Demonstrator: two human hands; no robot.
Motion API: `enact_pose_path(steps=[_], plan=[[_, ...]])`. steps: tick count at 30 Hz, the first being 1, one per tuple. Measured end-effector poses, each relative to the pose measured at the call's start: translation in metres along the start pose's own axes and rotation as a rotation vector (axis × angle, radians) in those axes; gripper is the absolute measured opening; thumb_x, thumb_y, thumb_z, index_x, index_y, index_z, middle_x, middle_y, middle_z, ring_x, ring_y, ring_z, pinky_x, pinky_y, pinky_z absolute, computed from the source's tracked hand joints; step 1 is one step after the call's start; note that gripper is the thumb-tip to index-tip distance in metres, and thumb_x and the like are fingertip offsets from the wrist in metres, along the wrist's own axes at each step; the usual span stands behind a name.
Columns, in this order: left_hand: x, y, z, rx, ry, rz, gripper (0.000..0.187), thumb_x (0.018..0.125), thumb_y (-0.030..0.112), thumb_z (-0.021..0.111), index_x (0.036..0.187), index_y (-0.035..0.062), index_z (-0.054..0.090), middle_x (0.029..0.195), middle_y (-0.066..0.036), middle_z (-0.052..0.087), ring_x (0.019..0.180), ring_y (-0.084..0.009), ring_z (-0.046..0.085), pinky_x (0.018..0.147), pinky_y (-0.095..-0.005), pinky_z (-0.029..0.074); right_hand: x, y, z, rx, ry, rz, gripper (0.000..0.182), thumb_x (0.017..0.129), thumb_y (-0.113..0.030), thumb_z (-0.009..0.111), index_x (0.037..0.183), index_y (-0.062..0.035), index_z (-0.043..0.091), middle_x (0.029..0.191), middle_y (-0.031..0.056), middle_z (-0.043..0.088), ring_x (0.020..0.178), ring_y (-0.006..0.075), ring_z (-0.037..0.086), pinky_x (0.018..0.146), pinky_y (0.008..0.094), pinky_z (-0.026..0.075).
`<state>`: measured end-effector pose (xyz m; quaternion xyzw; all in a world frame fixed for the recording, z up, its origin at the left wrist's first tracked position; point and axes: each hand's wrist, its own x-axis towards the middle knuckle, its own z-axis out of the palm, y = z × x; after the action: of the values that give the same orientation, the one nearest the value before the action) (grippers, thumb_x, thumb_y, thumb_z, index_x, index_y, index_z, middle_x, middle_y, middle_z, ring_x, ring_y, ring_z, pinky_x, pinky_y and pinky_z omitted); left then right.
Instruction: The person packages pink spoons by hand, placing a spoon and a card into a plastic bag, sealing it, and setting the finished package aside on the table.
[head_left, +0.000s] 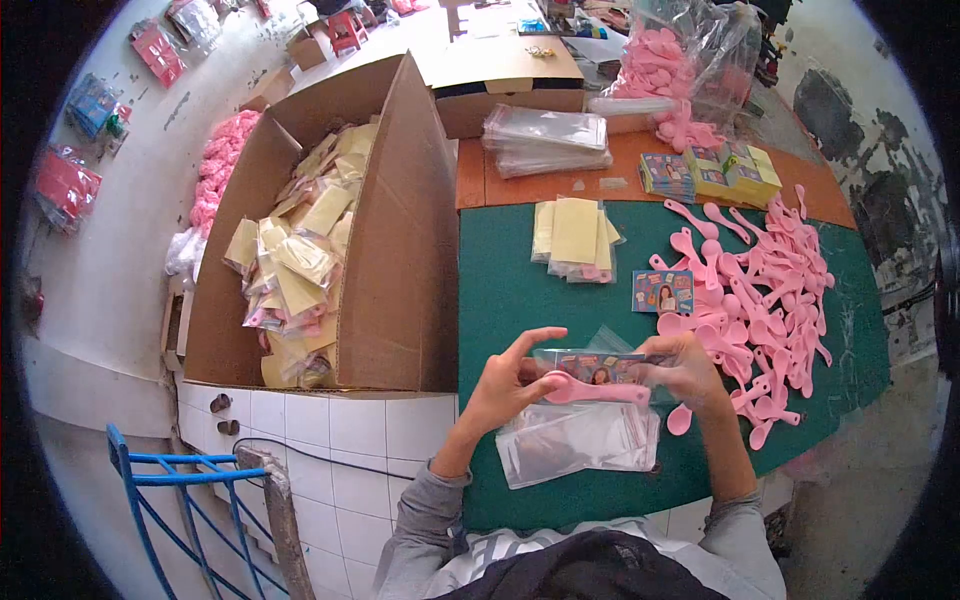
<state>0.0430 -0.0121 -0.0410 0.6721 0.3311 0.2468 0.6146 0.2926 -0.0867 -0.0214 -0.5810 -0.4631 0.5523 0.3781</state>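
My left hand (508, 385) is closed on the left end of a clear plastic bag with a printed card (602, 374) and a pink spoon (600, 391). Its thumb presses near the spoon's bowl, while the index finger points outward. At the right end, my right hand (690, 372) pinches the same bag near the handle tip; some fingertips are hidden. Whether the spoon is fully inside the bag is hard to tell. Below the hands lie flat clear bags (570, 445) on the green mat (510, 270). Another printed card (662, 291) rests just beyond my right hand.
Pink spoons (770, 300) are heaped on the right. Filled bags (577, 235) lie farther back, near card stacks (710, 175) and clear bags (548, 138). A tall cardboard box (400, 230) of packets stands left, with a blue metal frame (190, 478) below it.
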Motion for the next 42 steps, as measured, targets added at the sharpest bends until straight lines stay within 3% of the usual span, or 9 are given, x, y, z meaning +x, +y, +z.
enact_pose_path(steps=[2, 5, 8, 9, 13, 19, 29, 38, 42], plan=[[-0.002, -0.014, 0.006, -0.036, 0.035, 0.096, 0.056, 0.08, 0.013, 0.069, 0.128, 0.0067, 0.042, 0.087, -0.011, 0.067, 0.077, -0.0101, 0.062, 0.066, -0.0275, 0.052, 0.003, 0.015, 0.0, 0.013, 0.059, -0.127, 0.018, 0.074, -0.008, 0.073, 0.087, -0.0021, 0.063, 0.069, -0.0014, 0.059, 0.067, 0.006, 0.055, 0.059, 0.0207, 0.043], [-0.009, -0.016, 0.017, 0.354, 0.348, 0.105, 0.061, 0.089, 0.022, 0.06, 0.138, 0.0074, 0.027, 0.093, -0.014, 0.065, 0.081, -0.0179, 0.064, 0.072, -0.031, 0.053, 0.002, 0.009, 0.007, -0.308, 0.352, -0.163, 0.026, 0.072, -0.008, 0.074, 0.095, -0.0015, 0.063, 0.073, 0.0021, 0.06, 0.07, 0.0099, 0.058, 0.062, 0.0233, 0.046], [-0.023, -0.025, 0.033, -0.338, -0.016, -0.082, 0.064, 0.095, 0.023, 0.047, 0.143, 0.0115, 0.007, 0.102, -0.021, 0.061, 0.09, -0.0258, 0.064, 0.078, -0.036, 0.053, -0.002, -0.007, 0.028, -0.413, 0.223, -0.359, 0.034, 0.07, -0.009, 0.074, 0.099, 0.0007, 0.059, 0.087, 0.0094, 0.061, 0.079, 0.0153, 0.061, 0.068, 0.0275, 0.05], [-0.025, -0.027, 0.035, -0.549, -0.144, -0.173, 0.062, 0.098, 0.021, 0.037, 0.143, 0.015, -0.005, 0.107, -0.023, 0.059, 0.096, -0.0283, 0.062, 0.082, -0.0393, 0.052, -0.004, -0.012, 0.03, -0.472, 0.044, -0.355, 0.04, 0.07, -0.01, 0.074, 0.106, -0.0034, 0.057, 0.101, 0.0133, 0.06, 0.092, 0.0233, 0.061, 0.078, 0.031, 0.051], [-0.032, -0.031, 0.038, -0.57, -0.15, -0.211, 0.061, 0.097, 0.012, 0.038, 0.144, 0.0184, -0.001, 0.114, -0.023, 0.055, 0.103, -0.0289, 0.059, 0.084, -0.0405, 0.052, -0.013, 0.009, 0.047, -0.754, -0.053, -0.497, 0.035, 0.072, -0.013, 0.073, 0.102, -0.0047, 0.058, 0.103, 0.0145, 0.056, 0.098, 0.0302, 0.057, 0.082, 0.0347, 0.048], [-0.034, -0.041, 0.043, -0.414, -0.16, -0.165, 0.057, 0.096, 0.004, 0.032, 0.144, 0.0175, 0.004, 0.114, -0.021, 0.055, 0.101, -0.0257, 0.06, 0.083, -0.0373, 0.053, -0.009, 0.021, 0.065, -0.605, -0.051, -0.386, 0.022, 0.075, -0.011, 0.07, 0.091, -0.0015, 0.058, 0.088, 0.013, 0.053, 0.084, 0.0275, 0.059, 0.074, 0.0364, 0.048], [-0.038, -0.036, 0.041, -0.348, -0.084, -0.174, 0.05, 0.097, 0.014, 0.031, 0.143, 0.013, 0.011, 0.103, -0.019, 0.059, 0.097, -0.0272, 0.061, 0.083, -0.0385, 0.052, 0.005, 0.021, 0.066, -0.503, -0.174, -0.229, 0.02, 0.075, -0.013, 0.067, 0.087, -0.0001, 0.058, 0.087, 0.0152, 0.053, 0.079, 0.0314, 0.058, 0.069, 0.0382, 0.048], [-0.018, -0.027, 0.036, -0.326, -0.149, -0.24, 0.052, 0.091, 0.002, 0.04, 0.14, 0.013, 0.025, 0.091, -0.014, 0.061, 0.082, -0.0163, 0.062, 0.074, -0.0318, 0.055, -0.013, 0.01, 0.071, -0.973, -0.183, -0.654, 0.017, 0.073, -0.017, 0.065, 0.079, -0.0081, 0.053, 0.08, 0.0068, 0.051, 0.08, 0.0245, 0.054, 0.08, 0.0396, 0.038], [-0.017, -0.015, 0.046, -0.378, -0.156, -0.228, 0.049, 0.089, -0.003, 0.039, 0.136, 0.0085, 0.031, 0.093, -0.01, 0.06, 0.082, -0.0143, 0.062, 0.075, -0.0291, 0.055, -0.014, 0.013, 0.05, -0.746, -0.278, -0.679, 0.019, 0.069, -0.008, 0.067, 0.08, -0.0116, 0.052, 0.079, 0.0024, 0.049, 0.077, 0.0202, 0.052, 0.077, 0.0348, 0.036]])
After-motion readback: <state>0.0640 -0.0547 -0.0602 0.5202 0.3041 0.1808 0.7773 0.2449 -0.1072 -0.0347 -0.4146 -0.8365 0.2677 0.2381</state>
